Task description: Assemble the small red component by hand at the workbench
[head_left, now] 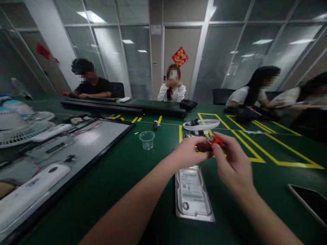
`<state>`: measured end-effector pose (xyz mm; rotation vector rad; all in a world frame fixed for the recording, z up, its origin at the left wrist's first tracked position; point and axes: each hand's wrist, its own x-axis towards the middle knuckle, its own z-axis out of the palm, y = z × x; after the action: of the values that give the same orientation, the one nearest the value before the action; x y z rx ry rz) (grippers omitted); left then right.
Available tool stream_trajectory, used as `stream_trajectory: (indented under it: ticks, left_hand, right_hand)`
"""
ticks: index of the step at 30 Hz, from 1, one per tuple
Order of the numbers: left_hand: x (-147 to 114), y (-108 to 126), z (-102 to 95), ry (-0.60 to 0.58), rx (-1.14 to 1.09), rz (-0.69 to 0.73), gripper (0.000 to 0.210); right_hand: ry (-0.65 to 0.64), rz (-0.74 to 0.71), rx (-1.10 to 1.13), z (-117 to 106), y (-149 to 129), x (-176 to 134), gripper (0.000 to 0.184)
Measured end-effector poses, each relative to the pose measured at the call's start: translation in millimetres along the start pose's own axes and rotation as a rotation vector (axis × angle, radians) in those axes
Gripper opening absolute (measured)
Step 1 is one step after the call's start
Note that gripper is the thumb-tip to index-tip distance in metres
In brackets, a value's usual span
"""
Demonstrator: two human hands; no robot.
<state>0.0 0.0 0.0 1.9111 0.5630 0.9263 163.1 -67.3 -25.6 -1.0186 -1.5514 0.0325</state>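
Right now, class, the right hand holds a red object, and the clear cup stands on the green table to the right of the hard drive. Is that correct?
The side is wrong: the head view shows the clear cup standing on the green table left of the hard drive. The right hand does hold a red object.

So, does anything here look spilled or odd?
Nothing spilled: the clear plastic cup stands upright, the silver metal hard drive lies flat. The black-framed grey panel at left looks messy, with white plastic parts strewn across it.
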Motion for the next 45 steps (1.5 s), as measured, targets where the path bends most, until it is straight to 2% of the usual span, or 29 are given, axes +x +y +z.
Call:
stream_trajectory:
  ticks: [8,16,21,25,31,36,39,45]
  left_hand:
    - [0.3,-2.9,2.9,0.066,0.049,0.015,0.019]
    - [1.0,-3.1,2.3,-0.002,0.0,0.034,0.003]
    - [0.2,-4.1,3.9,0.084,0.036,0.007,0.02]
    - [0.0,-1.7,1.3,0.054,0.007,-0.009,0.012]
    - [-0.4,1.8,0.3,0.011,-0.012,-0.007,0.002]
    - [-1.5,-2.4,1.6,0.074,-0.064,-0.004,0.022]
    - [-1.1,-4.3,0.1,0.048,-0.079,0.017,0.017]
    - [0.3,-4.5,-1.6,-0.03,-0.092,0.045,0.004]
  right_hand:
    - [-0.006,-0.02,-0.049,0.6,0.2,3.1,0.035]
    - [-0.022,0.022,0.006,0.1,-3.2,1.4,0.037]
    - [0.003,-0.018,-0.05,1.0,-0.7,2.9,0.035]
    - [0.03,-0.031,-0.091,1.0,-2.3,4.6,0.033]
    - [-0.009,0.027,0.002,1.4,-3.1,1.2,0.036]
    - [0.018,-0.02,-0.067,1.6,-2.6,3.1,0.032]
    - [0.03,-0.045,-0.11,1.0,-4.1,4.6,0.03]
    - [0.006,-0.017,-0.01,2.0,-8.5,3.2,0.029]
